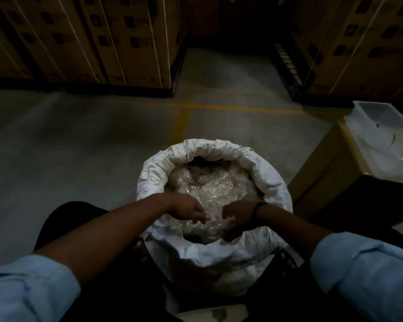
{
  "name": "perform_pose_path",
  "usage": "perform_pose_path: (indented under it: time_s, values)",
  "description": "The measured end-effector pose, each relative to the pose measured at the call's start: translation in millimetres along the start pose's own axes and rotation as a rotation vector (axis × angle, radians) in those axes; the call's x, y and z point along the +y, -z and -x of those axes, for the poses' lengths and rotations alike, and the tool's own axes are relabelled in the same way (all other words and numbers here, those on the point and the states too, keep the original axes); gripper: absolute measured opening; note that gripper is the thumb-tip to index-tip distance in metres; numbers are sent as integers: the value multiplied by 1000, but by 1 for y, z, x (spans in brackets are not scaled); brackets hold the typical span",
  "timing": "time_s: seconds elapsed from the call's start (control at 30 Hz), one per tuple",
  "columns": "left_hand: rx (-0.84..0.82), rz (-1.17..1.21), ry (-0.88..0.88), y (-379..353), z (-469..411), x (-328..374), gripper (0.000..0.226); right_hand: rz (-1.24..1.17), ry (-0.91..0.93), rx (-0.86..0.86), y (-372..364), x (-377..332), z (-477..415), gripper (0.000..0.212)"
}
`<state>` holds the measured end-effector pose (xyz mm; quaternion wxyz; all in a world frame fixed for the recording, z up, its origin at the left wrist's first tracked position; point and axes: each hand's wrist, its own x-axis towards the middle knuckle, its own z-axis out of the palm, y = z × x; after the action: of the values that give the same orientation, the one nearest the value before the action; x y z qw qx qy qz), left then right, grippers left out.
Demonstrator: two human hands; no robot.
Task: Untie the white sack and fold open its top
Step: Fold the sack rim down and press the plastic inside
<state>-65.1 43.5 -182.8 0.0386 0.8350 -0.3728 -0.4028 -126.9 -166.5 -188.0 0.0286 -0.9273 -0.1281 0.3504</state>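
Observation:
The white sack [154,173] stands on the floor between my legs, its mouth wide open and its top rolled outward into a thick rim. Clear crinkled plastic [209,189] fills the inside. My left hand [189,210] reaches in over the near rim, fingers spread loosely above the plastic, holding nothing I can make out. My right hand [236,219], with a dark band at the wrist, is curled at the near side of the opening, fingers bent into the plastic. Whether it grips the plastic or the rim is unclear in the dim light.
Stacked cardboard boxes [79,43] stand at the back left and back right [358,43], with a dark aisle between. A cardboard box [323,177] bearing a white tray [382,140] sits close to the sack's right. Yellow floor lines [219,108] cross the concrete.

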Motion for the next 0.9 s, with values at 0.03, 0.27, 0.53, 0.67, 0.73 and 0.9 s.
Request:
perform_pose_path:
  time_s: [0.03, 0.27, 0.53, 0.67, 0.73, 0.9]
  values:
    - [-55, 19, -1, -7, -4, 7, 55, -37, 26, -66, -4, -10, 0, 59]
    - [-283, 212, 133, -25, -9, 12, 40, -10, 33, -281, -2, -20, 17, 44]
    - [-88, 83, -32, -26, 0, 2, 32, -58, 40, -93, 3, -13, 24, 36]
    - [188, -157, 26, -15, 3, -13, 44, -43, -13, 112, 0, -15, 11, 36]
    - [202, -231, 99, -13, 7, -23, 46, -33, -52, 40, 1, -13, 9, 36]
    - [55, -340, 220, -12, 18, -40, 59, 117, -84, -166, -7, 3, 10, 36]
